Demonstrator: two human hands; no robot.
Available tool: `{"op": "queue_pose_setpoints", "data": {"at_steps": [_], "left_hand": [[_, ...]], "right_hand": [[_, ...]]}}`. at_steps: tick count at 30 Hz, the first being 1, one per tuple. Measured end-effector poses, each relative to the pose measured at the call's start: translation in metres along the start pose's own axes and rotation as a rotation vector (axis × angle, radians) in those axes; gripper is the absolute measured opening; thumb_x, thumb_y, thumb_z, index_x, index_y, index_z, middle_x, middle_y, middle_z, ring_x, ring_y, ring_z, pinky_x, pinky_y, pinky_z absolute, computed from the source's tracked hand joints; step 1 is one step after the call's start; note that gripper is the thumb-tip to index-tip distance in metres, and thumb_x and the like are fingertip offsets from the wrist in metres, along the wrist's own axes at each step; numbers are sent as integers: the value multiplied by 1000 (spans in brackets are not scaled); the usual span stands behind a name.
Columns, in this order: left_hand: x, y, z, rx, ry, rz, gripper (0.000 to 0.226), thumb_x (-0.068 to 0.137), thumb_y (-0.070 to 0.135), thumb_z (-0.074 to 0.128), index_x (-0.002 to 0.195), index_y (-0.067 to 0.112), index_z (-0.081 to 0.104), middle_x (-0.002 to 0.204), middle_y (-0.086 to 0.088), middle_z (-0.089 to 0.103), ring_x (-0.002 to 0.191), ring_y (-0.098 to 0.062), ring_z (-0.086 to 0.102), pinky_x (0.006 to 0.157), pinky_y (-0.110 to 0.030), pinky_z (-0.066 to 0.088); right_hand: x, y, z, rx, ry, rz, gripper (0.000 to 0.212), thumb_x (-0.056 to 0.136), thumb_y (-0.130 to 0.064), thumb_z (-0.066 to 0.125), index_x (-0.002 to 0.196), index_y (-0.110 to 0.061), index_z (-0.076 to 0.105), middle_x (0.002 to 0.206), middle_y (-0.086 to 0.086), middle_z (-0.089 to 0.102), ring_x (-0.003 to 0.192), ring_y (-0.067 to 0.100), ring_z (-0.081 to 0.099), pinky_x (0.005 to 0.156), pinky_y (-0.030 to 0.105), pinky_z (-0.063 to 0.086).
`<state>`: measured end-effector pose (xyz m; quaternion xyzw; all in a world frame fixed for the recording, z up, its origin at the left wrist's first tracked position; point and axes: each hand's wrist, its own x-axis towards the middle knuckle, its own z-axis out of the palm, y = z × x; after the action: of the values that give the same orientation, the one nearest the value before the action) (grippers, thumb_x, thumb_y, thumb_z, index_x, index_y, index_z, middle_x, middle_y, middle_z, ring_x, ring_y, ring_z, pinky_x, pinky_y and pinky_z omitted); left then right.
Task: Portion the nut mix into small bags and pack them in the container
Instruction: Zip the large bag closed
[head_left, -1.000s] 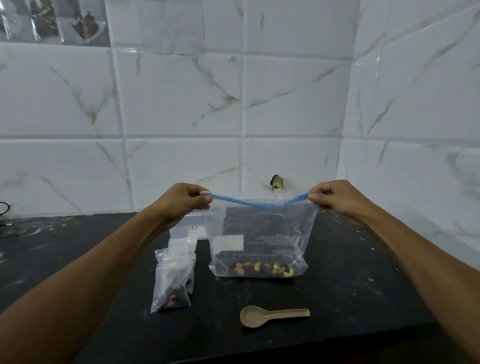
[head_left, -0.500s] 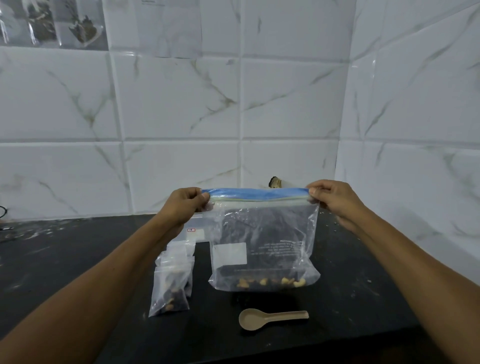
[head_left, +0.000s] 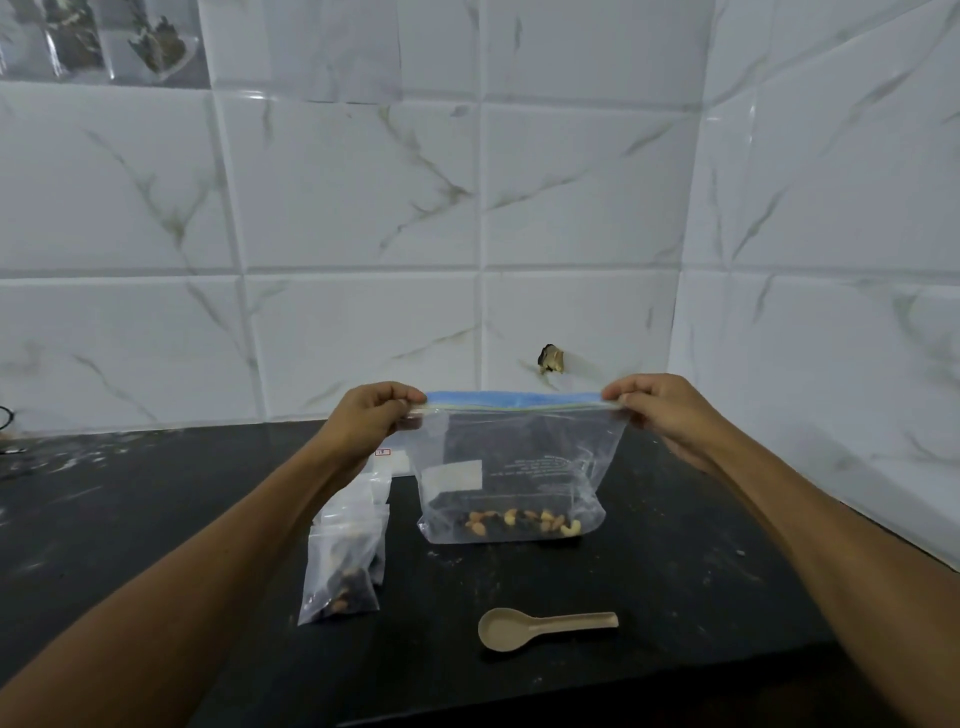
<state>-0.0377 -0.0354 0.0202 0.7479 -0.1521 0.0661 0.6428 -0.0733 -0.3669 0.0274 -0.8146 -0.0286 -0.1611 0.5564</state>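
Observation:
A large clear zip bag (head_left: 519, 467) with a blue seal strip stands upright on the black counter, with a small layer of nut mix (head_left: 522, 522) at its bottom. My left hand (head_left: 371, 421) pinches the strip's left end and my right hand (head_left: 662, 408) pinches its right end, pulling the top edge taut and straight. Small clear bags (head_left: 343, 566) holding nuts stand to the left of the big bag. A clear container (head_left: 395, 460) sits behind them, mostly hidden by my left hand and the bag.
A beige spoon (head_left: 540, 626) lies on the black counter (head_left: 675, 571) in front of the big bag, bowl to the left. White marble tiles close off the back and the right side. The counter's front edge runs just below the spoon.
The bag's top sagged in a curve a second ago; both hands have pulled it straight and level. The bag has shifted slightly, and the nuts have settled along the bottom.

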Motion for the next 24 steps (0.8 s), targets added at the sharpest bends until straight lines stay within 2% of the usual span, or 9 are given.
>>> {"op": "queue_pose_setpoints", "data": {"at_steps": [2,4,8,12,14,16,19,21,24], "left_hand": [[0,-2,-3,19,-31,-15,18,95,1,54,92,12,69,102,-7,68,91,-21,65,87,-25,53],[0,-4,-5,85,-71,-3,14,89,8,66,101,15,69,105,-6,70,99,-20,66,95,-30,50],[-3,-6,0,352,-88,35,32,89,12,69,120,14,63,102,-8,69,95,-16,64,79,-17,48],[-4,-12,1,498,-41,108,15,92,17,65,102,9,73,83,-12,68,75,-18,56,71,-30,47],[-5,-12,1,501,-38,104,16,93,19,63,89,6,72,68,-7,55,64,-14,45,61,-25,38],[-6,-12,3,492,-43,85,21,95,20,61,83,6,69,66,-4,48,61,-12,39,58,-24,33],[-7,-15,3,408,-51,51,22,97,18,57,82,6,67,74,-2,62,67,-10,54,67,-22,40],[-6,-18,2,337,-58,39,21,98,16,57,84,5,67,79,-3,68,76,-10,63,78,-24,45],[-7,-21,0,240,-31,16,9,96,15,59,96,8,65,86,-6,69,86,-19,70,80,-27,46]], "right_hand": [[-1,2,-5,13,-87,13,16,88,1,63,98,-10,69,98,10,67,91,17,60,84,26,47],[-1,5,-8,-46,-138,12,28,82,0,70,108,-10,66,102,11,66,96,19,61,86,25,48],[-1,9,-5,-349,-88,-78,27,84,-10,72,109,-15,66,102,6,66,95,18,60,84,29,48],[-3,12,-5,-489,-66,-148,5,89,-20,66,91,-18,71,87,6,69,85,24,63,80,41,51],[-4,11,-6,-536,-87,-161,11,91,-23,63,83,-21,70,83,8,69,83,27,63,78,43,51],[-5,10,-7,-549,-101,-160,18,93,-23,61,75,-26,66,79,4,67,80,25,62,76,41,49],[-6,11,-6,-505,-114,-152,19,94,-19,60,76,-26,65,79,-2,67,79,16,63,77,33,47],[-5,14,-6,-424,-84,-146,9,93,-18,60,87,-22,65,91,-2,68,87,13,63,82,31,47],[-7,19,-5,-270,-46,-97,7,94,-15,58,100,-19,61,103,0,67,93,10,63,81,26,48]]}}
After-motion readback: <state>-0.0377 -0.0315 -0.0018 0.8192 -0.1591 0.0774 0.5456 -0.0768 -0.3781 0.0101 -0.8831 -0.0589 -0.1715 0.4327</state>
